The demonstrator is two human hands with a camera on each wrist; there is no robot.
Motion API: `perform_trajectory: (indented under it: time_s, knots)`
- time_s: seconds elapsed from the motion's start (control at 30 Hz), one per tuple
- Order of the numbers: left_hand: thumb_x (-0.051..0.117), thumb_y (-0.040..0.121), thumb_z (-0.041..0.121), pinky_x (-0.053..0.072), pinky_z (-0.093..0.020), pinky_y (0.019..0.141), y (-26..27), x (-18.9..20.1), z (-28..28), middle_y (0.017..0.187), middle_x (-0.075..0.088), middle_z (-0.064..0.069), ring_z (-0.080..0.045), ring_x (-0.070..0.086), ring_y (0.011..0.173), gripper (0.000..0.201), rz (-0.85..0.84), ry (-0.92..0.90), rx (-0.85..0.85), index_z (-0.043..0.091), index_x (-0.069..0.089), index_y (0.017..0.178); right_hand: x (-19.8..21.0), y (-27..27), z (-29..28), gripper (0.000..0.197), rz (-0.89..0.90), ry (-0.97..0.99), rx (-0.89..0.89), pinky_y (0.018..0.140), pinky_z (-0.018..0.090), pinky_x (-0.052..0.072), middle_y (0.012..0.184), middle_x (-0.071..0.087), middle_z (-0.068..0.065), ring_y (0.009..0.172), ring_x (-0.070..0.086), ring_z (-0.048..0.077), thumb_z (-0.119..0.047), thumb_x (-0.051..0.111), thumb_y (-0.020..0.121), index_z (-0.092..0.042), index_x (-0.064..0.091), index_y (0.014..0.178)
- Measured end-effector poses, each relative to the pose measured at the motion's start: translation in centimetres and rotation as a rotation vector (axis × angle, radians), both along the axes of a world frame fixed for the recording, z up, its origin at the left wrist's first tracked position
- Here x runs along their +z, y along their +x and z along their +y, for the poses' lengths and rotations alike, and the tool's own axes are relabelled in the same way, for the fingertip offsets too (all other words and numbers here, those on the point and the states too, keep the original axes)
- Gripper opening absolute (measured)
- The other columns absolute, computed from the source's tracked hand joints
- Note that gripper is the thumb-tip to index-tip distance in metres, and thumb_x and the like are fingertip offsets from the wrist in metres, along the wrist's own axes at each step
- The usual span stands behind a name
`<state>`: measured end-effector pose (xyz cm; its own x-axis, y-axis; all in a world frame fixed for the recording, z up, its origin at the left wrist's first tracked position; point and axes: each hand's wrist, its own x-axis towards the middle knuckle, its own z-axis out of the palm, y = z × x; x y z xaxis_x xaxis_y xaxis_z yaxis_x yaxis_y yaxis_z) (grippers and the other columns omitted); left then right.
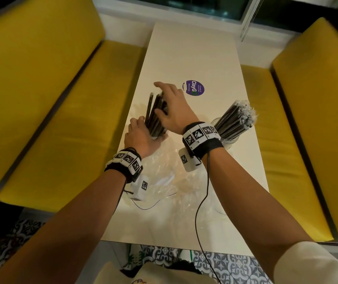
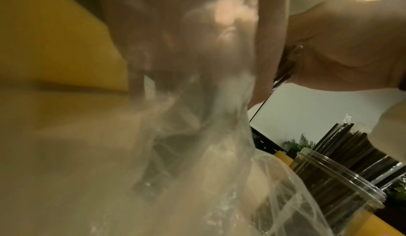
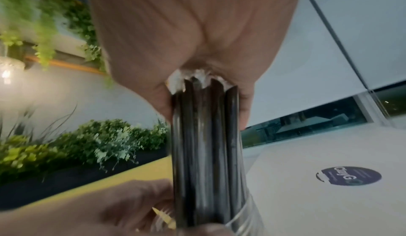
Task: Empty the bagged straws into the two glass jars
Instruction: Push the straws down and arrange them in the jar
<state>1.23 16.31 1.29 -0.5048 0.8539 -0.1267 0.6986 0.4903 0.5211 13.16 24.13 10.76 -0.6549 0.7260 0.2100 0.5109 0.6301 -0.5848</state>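
White table (image 1: 194,58): straws (image 1: 155,113) upright in jar, under right hand (image 1: 174,107)

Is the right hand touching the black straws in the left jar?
Touching. The right wrist view shows the right hand pressed onto the black straws' tops.

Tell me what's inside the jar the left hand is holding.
Dark wrapped straws stand in the jar, right hand on their tops. The left hand covers the jar's bottom.

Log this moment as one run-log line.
left hand: grips left jar | right hand: palm on black straws in it | right jar: filled | empty bag: on table
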Motion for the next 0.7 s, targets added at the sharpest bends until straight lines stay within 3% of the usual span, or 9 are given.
perform_trajectory:
  time_s: [0.03, 0.1, 0.2, 0.33, 0.37, 0.43, 0.53, 0.63, 0.7]
  knots:
    - [0.072, 0.078, 0.077, 0.053, -0.050, 0.106, 0.0, 0.2, -0.1, 0.145, 0.042, -0.009, -0.031, 0.055, 0.130, 0.105, -0.005, 0.006, 0.005, 0.012, 0.040, 0.154, 0.0, 0.1, 0.0, 0.065, 0.070, -0.028, -0.023, 0.116, 0.049, 0.041, 0.152, 0.047, 0.013, 0.137, 0.045, 0.034, -0.013, 0.066, 0.090, -0.012, 0.044, 0.151]
    - [0.074, 0.079, 0.074, 0.054, -0.049, 0.104, 0.1, 0.0, -0.1, 0.143, 0.044, -0.009, -0.031, 0.056, 0.127, 0.100, -0.005, 0.021, 0.007, 0.013, 0.042, 0.151, 0.0, 0.3, -0.2, 0.060, 0.039, 0.013, -0.045, 0.114, 0.051, 0.041, 0.150, 0.050, 0.010, 0.137, 0.046, 0.031, -0.015, 0.059, 0.086, -0.012, 0.049, 0.146]
    - [0.073, 0.080, 0.071, 0.053, -0.049, 0.103, 0.0, 0.0, -0.1, 0.143, 0.044, -0.010, -0.031, 0.054, 0.127, 0.097, -0.004, 0.015, 0.007, 0.014, 0.041, 0.150, -0.4, 0.2, -0.8, 0.077, -0.154, 0.135, -0.039, 0.115, 0.061, 0.033, 0.159, 0.044, 0.004, 0.147, 0.037, 0.034, -0.045, 0.055, 0.078, -0.022, 0.046, 0.151]
    - [0.055, 0.072, 0.086, 0.052, -0.049, 0.106, 0.0, -0.1, 0.0, 0.141, 0.047, -0.009, -0.029, 0.050, 0.127, 0.110, 0.000, 0.008, -0.019, 0.014, 0.037, 0.153, -0.3, -0.2, -0.4, 0.078, -0.107, 0.239, -0.140, 0.106, 0.060, 0.039, 0.166, 0.029, 0.003, 0.148, 0.029, 0.042, -0.070, 0.058, 0.085, -0.041, 0.040, 0.155]
    - [0.060, 0.074, 0.084, 0.051, -0.050, 0.107, 0.1, 0.0, 0.0, 0.141, 0.046, -0.009, -0.029, 0.051, 0.127, 0.108, -0.010, 0.001, -0.011, 0.014, 0.037, 0.153, -0.4, -0.5, -0.3, 0.070, -0.130, 0.253, -0.142, 0.102, 0.059, 0.044, 0.163, 0.032, 0.005, 0.144, 0.033, 0.042, -0.071, 0.057, 0.088, -0.041, 0.044, 0.151]
    - [0.069, 0.078, 0.077, 0.052, -0.051, 0.107, 0.0, 0.1, 0.0, 0.142, 0.044, -0.010, -0.031, 0.054, 0.128, 0.103, -0.014, -0.007, 0.008, 0.014, 0.037, 0.153, -0.8, -1.6, -0.3, 0.047, -0.132, 0.226, -0.121, 0.094, 0.059, 0.053, 0.145, 0.046, 0.010, 0.125, 0.045, 0.039, -0.056, 0.055, 0.098, -0.030, 0.058, 0.136]
    - [0.072, 0.081, 0.073, 0.050, -0.050, 0.109, 0.1, 0.3, 0.0, 0.146, 0.042, -0.011, -0.033, 0.053, 0.133, 0.103, 0.004, -0.005, 0.004, 0.014, 0.036, 0.156, -0.9, -2.6, -0.2, 0.029, -0.013, 0.203, -0.158, 0.085, 0.054, 0.052, 0.119, 0.053, 0.013, 0.101, 0.048, 0.032, -0.034, 0.046, 0.103, -0.010, 0.058, 0.114]
    - [0.073, 0.082, 0.072, 0.048, -0.049, 0.111, 0.3, 0.3, -0.2, 0.149, 0.041, -0.009, -0.031, 0.051, 0.136, 0.104, 0.005, 0.004, -0.007, 0.015, 0.033, 0.159, -0.6, -2.7, 0.1, 0.027, 0.148, 0.126, -0.257, 0.085, 0.047, 0.048, 0.107, 0.052, 0.007, 0.094, 0.047, 0.026, -0.031, 0.036, 0.099, -0.010, 0.052, 0.104]
    - [0.073, 0.082, 0.073, 0.048, -0.048, 0.112, 0.3, 0.2, -0.2, 0.151, 0.040, -0.009, -0.031, 0.050, 0.137, 0.105, 0.016, 0.007, 0.001, 0.015, 0.032, 0.159, -0.5, -2.7, 0.0, 0.025, 0.114, 0.074, -0.304, 0.085, 0.049, 0.048, 0.106, 0.053, 0.006, 0.094, 0.045, 0.025, -0.031, 0.039, 0.096, -0.011, 0.052, 0.104]
